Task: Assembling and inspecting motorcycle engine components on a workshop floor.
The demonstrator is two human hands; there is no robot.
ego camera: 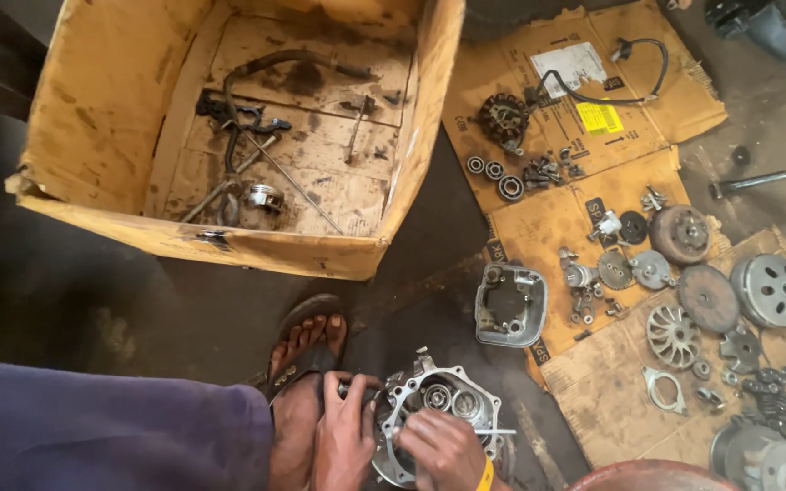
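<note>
Open cardboard box, yellow-brown, stained, upper left on floor | flattened cardboard sheets, same yellow-brown, right side on floor | white rectangular label on top sheet | yellow rectangular label just below it

Up and to the left of the hands, a big grimy cardboard box is sitting open with a rubber hose, some rods and a small metal cap lying inside. Just right of the hands, a grey cylinder head cover is resting on the dark floor. Further right, flattened cardboard sheets are holding a spread of engine parts: a stator coil with its black cable, three bearings, a finned fan wheel, a rusty clutch drum and a silver clutch bell. A sandaled foot is sitting just left of the hands.
</note>
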